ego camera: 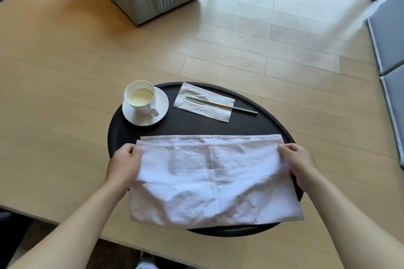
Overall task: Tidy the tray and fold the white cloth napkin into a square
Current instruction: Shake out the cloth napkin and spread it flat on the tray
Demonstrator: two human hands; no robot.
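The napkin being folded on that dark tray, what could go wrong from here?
The white cloth napkin overhangs the round tray at the near edge, so it might slide off. The top layer's far edge sits short of the lower one, so the square may come out uneven. If the left hand swings forward, it could knock the full cup.

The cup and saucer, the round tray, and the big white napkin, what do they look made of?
Cup and saucer: glossy white, likely glazed ceramic. Tray: dark matte, perhaps stained wood; grain unclear. Napkin: woven cloth, with stitched hem and soft creases.
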